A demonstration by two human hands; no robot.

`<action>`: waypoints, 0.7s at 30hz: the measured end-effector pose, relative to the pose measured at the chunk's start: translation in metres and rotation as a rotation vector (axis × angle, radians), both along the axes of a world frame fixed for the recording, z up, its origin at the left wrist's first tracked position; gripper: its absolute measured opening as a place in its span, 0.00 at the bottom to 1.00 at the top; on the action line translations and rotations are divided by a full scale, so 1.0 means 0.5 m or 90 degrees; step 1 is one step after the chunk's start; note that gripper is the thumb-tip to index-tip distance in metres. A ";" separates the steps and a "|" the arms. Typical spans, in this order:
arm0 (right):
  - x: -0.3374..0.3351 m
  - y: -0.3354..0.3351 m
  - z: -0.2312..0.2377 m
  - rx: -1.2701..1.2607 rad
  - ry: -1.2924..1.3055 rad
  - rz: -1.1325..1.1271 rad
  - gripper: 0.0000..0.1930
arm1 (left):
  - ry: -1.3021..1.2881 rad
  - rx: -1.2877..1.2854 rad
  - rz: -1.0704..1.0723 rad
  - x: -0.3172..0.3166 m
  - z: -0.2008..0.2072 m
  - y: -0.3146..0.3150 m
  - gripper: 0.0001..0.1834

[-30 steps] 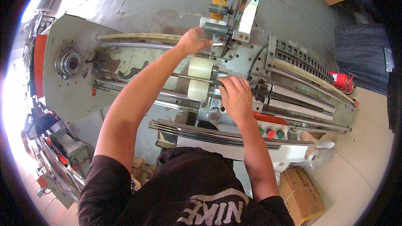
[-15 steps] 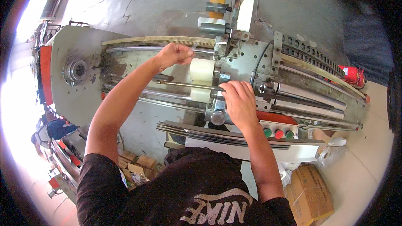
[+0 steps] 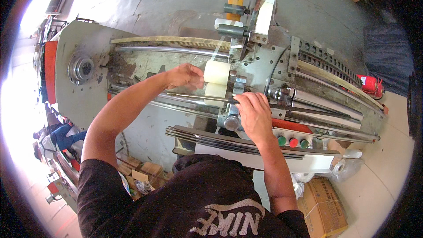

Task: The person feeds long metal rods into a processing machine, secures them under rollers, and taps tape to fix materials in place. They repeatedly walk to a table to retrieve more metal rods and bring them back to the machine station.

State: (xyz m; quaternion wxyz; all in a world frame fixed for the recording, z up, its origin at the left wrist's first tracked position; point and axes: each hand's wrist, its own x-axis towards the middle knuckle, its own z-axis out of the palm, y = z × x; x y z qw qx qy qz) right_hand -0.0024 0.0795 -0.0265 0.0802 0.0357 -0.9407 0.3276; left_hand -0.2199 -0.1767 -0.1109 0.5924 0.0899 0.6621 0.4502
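My left hand [image 3: 185,77], fingers bent and blurred by motion, is at the left end of a cream-white roll [image 3: 217,72]. Whether its fingertips touch the roll or pinch anything cannot be made out. A clear strip [image 3: 217,52] runs from the grey rollers [image 3: 231,31] above down to this roll. A second pale section [image 3: 215,91] shows just below it. My right hand [image 3: 254,113] is closed over a long thin bar [image 3: 200,98], which passes in front of the pale section. This bar has a metallic left end and a dark right part.
A machine bed with steel rails [image 3: 172,50] stretches across. Nearer me are a red control box [image 3: 291,128] with green and red buttons and a stack of dark strips [image 3: 211,140]. Cardboard boxes [image 3: 324,207] sit low right; a fire extinguisher [image 3: 372,86] stands right.
My left hand has come down toward me, from above the roll to its left end. The clear strip now shows plainly down to the roll. My right hand keeps hold of the bar.
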 end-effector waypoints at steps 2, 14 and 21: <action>0.002 -0.001 -0.003 -0.009 0.006 -0.002 0.14 | -0.118 -0.012 0.041 0.009 -0.001 0.006 0.12; 0.011 -0.003 -0.009 -0.013 -0.017 0.006 0.13 | -0.144 -0.007 0.046 0.032 0.065 0.008 0.11; 0.011 -0.001 0.002 -0.015 -0.026 0.019 0.14 | 0.203 -0.052 0.022 0.056 0.123 0.043 0.20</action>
